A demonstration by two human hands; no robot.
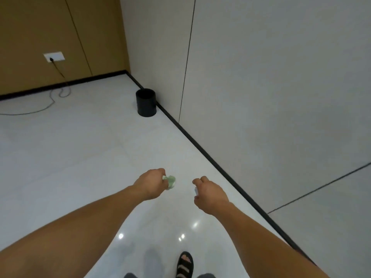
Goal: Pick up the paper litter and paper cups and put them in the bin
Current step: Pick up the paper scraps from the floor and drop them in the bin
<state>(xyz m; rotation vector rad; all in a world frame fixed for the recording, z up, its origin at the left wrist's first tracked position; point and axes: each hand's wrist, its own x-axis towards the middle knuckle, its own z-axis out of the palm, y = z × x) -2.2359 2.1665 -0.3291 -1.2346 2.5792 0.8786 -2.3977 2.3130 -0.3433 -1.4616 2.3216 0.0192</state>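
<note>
My left hand is held out in front of me and grips a crumpled green and white paper cup, which sticks out to the right of the fingers. My right hand is curled beside it, and a small white bit of paper litter shows at its left edge. A black round bin stands upright on the floor ahead, close to the wall's black skirting. Its inside looks dark and I cannot see what it holds.
A glossy white tiled floor stretches ahead. The grey wall runs along my right. A brown panelled wall with a socket is at the far left, and a cable trails across the floor. My sandalled foot is below.
</note>
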